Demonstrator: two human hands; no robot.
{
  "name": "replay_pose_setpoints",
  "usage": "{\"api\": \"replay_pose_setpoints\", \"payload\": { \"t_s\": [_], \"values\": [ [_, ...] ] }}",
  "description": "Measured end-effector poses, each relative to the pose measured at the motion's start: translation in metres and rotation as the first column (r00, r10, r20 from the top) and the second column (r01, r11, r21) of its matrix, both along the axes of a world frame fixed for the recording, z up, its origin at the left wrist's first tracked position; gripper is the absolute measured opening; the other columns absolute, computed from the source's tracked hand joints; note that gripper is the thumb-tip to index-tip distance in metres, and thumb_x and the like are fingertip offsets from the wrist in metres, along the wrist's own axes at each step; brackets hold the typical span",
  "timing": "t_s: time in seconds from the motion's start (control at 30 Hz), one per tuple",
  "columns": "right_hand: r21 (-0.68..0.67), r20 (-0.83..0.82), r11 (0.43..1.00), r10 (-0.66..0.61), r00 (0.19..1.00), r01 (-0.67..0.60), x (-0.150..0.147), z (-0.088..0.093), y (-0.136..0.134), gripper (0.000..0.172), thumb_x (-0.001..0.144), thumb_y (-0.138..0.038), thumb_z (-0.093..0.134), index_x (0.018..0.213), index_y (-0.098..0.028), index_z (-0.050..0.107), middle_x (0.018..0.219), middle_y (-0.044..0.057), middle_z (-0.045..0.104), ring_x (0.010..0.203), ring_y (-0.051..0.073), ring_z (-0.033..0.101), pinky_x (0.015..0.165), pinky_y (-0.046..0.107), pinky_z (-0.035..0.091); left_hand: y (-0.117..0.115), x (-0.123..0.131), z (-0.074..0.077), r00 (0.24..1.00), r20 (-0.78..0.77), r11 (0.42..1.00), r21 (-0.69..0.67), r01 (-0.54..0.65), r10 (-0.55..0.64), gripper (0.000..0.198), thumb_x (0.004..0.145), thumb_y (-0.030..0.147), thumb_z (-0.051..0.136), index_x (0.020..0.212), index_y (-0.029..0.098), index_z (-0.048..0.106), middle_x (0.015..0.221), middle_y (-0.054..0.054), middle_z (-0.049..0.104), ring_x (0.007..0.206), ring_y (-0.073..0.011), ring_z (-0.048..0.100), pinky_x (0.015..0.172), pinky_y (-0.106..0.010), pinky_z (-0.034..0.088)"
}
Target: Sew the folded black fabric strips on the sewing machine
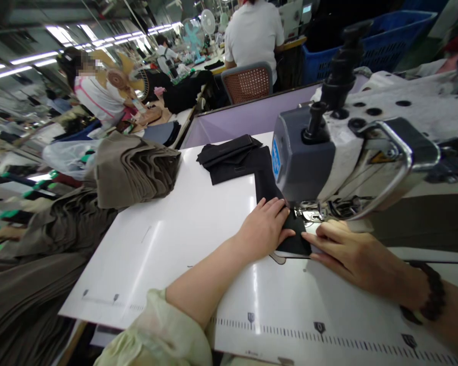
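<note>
A black fabric piece (pixel 295 240) lies under the presser foot (pixel 311 215) of a sewing machine (pixel 302 150). My left hand (pixel 265 226) rests flat on this fabric, left of the foot, fingers stretched forward and thumb out to the side. At the fabric's right edge, my right hand (pixel 351 251) pinches it between thumb and fingers, close to the foot; the exact grip is partly hidden. The black cloth runs back behind the machine head to a folded black stack (pixel 229 157) on the white table (pixel 183 223).
Brown fabric pieces (pixel 133 170) are piled at the table's left edge, with more hanging below. A lilac panel (pixel 232 119) borders the back. Beyond it are a chair (pixel 248 84), a seated person (pixel 254 35), a blue basket (pixel 389 46) and a fan (pixel 118 79).
</note>
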State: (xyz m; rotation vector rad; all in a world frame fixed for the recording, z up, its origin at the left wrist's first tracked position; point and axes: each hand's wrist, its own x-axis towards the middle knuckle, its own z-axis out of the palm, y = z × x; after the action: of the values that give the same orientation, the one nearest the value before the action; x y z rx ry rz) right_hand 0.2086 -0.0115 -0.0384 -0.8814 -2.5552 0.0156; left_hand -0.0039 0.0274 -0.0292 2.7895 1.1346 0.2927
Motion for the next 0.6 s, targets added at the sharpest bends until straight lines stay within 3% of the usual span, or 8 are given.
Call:
{"api": "replay_pose_setpoints", "payload": {
  "t_s": [0.6],
  "values": [
    [0.007, -0.013, 1.000, -0.022, 1.000, 0.022, -0.0014, -0.0007, 0.0025, 0.031, 0.092, -0.026, 0.038, 0.102, -0.009, 0.062, 0.081, 0.009, 0.058, 0.075, 0.019, 0.058, 0.062, 0.029, 0.048, 0.0066, -0.0016, -0.0018, 0.999, 0.030, 1.000, 0.011, 0.021, -0.021, 0.039, 0.088, 0.039, 0.050, 0.111, 0.008, 0.054, 0.123, -0.016, 0.052, 0.120, -0.0285, 0.044, 0.101, -0.043, 0.036]
  ]
}}
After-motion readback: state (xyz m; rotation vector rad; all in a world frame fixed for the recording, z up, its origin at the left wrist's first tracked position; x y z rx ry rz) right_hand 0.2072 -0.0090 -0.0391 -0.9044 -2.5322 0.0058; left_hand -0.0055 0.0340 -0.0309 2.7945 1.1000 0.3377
